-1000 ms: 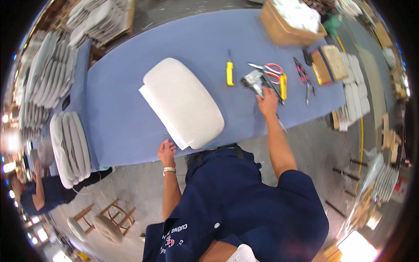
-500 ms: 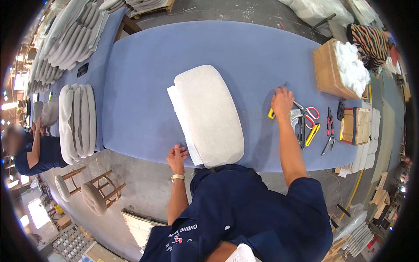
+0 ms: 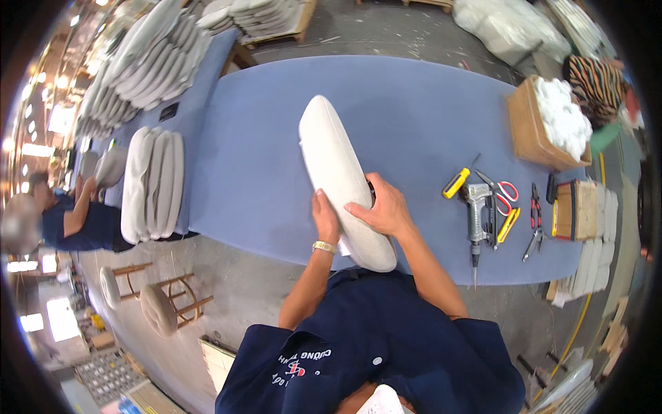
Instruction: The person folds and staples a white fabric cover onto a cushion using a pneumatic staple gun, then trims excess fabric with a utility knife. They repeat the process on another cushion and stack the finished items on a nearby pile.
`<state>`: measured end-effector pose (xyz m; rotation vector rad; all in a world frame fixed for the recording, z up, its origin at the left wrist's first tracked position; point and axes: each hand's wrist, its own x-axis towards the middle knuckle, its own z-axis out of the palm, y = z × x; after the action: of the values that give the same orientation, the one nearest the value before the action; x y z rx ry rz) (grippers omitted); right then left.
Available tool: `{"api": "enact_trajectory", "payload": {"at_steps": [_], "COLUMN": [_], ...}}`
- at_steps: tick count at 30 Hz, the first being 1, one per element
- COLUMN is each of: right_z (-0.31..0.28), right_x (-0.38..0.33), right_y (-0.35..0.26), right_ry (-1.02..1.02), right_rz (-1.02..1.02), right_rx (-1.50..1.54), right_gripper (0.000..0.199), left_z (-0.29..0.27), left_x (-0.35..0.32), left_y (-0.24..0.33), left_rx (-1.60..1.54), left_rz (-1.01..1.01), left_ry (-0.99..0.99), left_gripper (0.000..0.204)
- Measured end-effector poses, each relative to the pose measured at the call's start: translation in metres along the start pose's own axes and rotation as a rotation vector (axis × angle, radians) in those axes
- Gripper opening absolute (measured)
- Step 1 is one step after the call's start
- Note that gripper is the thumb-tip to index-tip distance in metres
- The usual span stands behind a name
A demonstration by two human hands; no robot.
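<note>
A light grey upholstered seat cushion (image 3: 334, 162) is tipped up on its long edge in front of me, its near end close to my waist. My right hand (image 3: 386, 207) grips its right side, thumb over the upper edge and fingers partly hidden behind it. Against the left side presses my left hand (image 3: 326, 217), fingers together and pointing away from me. Right of the cushion lie a yellow screwdriver (image 3: 455, 184), a staple gun (image 3: 476, 212) and scissors (image 3: 507, 190) with red-and-white handles.
On the blue table (image 3: 262, 138) are also a yellow utility knife (image 3: 509, 225), red-handled pliers (image 3: 536, 207) and a carton (image 3: 527, 127) of white stuffing. Upright cushions (image 3: 153, 185) stand at the left, where a co-worker (image 3: 83, 214) handles another. Stools (image 3: 158, 309) stand below.
The cushion has gone from lying flat to standing on its edge. My right hand has left the tools for the cushion, and my left hand has moved up onto it.
</note>
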<state>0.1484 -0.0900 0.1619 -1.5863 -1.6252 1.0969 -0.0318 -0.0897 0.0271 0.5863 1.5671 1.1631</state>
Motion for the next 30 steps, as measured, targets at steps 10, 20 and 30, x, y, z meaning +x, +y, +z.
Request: {"api": "enact_trajectory", "payload": {"at_steps": [10, 20, 30], "right_z": [0.034, 0.032, 0.045], "right_x": [-0.001, -0.023, -0.131], "right_y": [0.007, 0.027, 0.112], "right_ry": [-0.067, -0.093, -0.087], "right_rz": [-0.125, -0.192, 0.007], "right_rx": [-0.188, -0.086, 0.027], "right_gripper": [0.090, 0.099, 0.095], "left_z": [0.029, 0.013, -0.009], "left_x": [-0.045, -0.047, -0.063], "left_y": [0.032, 0.030, 0.008], "left_rx": [-0.110, 0.022, 0.037], "left_rz": [0.199, 0.216, 0.120], "left_ry": [-0.208, -0.263, -0.288], "left_gripper": [0.075, 0.076, 0.072]}}
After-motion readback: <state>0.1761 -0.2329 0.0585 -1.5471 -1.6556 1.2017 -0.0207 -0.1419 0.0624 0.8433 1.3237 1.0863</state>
